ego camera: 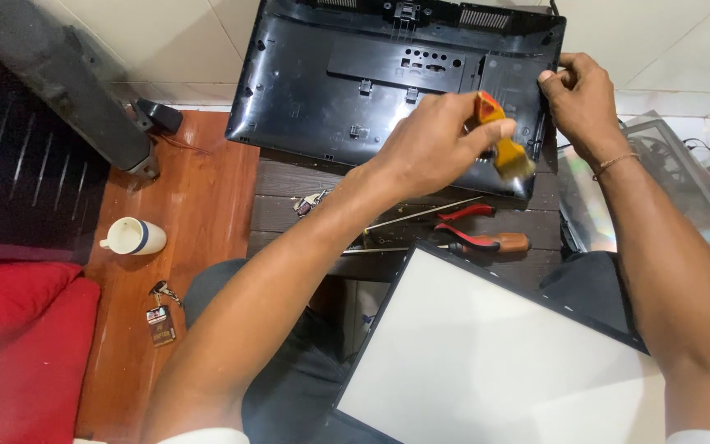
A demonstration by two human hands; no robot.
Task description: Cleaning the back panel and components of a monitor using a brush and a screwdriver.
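A black plastic monitor back cover [330, 90] lies inside-up on a dark slatted table [281, 201]. My left hand [433, 144] is closed around a small paintbrush [504, 148] with an orange handle, its bristles over the cover's right lower corner. My right hand [581, 99] grips the cover's right edge. A white panel in a black frame [486, 353] rests across my lap.
Two screwdrivers with red and orange handles [486, 241] lie on the table beside loose screws [310, 201]. On the wooden floor are a white mug [133, 236] and a key bunch [160, 316]. A red cushion [18, 329] is at left, a glass sheet [684, 189] at right.
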